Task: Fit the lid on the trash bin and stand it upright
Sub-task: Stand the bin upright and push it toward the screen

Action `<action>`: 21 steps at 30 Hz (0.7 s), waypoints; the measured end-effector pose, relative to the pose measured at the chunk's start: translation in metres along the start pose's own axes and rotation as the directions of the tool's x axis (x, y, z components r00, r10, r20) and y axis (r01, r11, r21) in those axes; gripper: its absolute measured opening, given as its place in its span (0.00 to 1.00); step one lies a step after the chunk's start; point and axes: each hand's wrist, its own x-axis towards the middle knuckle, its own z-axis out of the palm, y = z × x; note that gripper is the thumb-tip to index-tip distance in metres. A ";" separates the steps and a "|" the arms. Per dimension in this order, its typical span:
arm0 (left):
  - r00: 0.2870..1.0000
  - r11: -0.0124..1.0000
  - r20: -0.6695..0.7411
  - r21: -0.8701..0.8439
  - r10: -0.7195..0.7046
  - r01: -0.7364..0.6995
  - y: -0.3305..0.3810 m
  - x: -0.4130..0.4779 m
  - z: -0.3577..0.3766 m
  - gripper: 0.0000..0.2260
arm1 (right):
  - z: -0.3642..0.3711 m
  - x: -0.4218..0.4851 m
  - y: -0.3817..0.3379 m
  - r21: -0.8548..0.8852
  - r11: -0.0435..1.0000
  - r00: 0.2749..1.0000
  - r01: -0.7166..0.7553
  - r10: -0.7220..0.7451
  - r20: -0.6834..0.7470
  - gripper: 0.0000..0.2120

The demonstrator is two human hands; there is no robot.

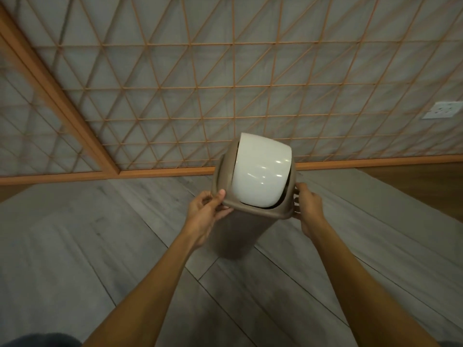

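Note:
A taupe trash bin (pixel 240 234) stands on the grey wood floor in the middle of the head view, its body seen from above. On its top sits the lid (pixel 260 211), a taupe rim around a glossy white swing flap (pixel 260 171). My left hand (pixel 209 211) grips the lid's rim at the near left corner, thumb on top. My right hand (pixel 307 206) holds the rim at the right side, fingers curled under its edge. The bin's base is hidden under its own body.
Behind the bin rises a wall (pixel 225 71) of grey panels with an orange lattice and an orange skirting. A white wall socket (pixel 442 110) sits at the far right. A thick orange frame post (pixel 57 96) runs diagonally at the left.

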 end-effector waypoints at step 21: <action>0.997 0.874 -0.063 0.482 -0.041 0.067 -0.015 -0.035 -0.039 0.15 | 0.011 -0.012 0.007 -0.200 0.951 0.967 0.234 -0.206 0.153 0.16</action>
